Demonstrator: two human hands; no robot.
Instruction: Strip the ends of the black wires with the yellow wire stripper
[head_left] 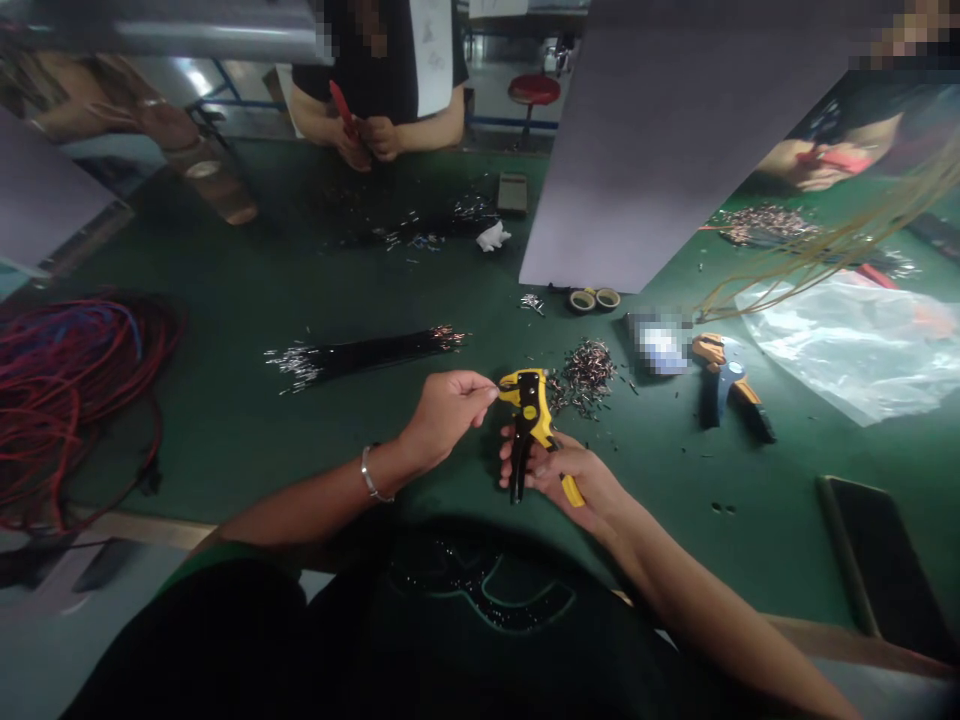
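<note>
My right hand [566,468] is wrapped round the handles of a yellow and black wire stripper [531,412], its jaws facing left. Thumb and forefinger of my left hand [450,415] pinch something thin right at those jaws; it looks like the end of a short wire, mostly hidden by the fingers. Beyond my left hand lies a bundle of black wires [375,352], with silvery ends at the left and coppery ends at the right. A heap of short cut-off bits [589,372] is spread just right of the stripper's head.
Red and blue wire coils [75,400] lie at the left. On the right are an orange and blue stripper [729,385], a clear plastic bag [855,340] and a phone [881,560]. A grey panel [622,140] rises beyond tape rolls [594,299]. Co-workers' hands [367,140] hold red tools opposite.
</note>
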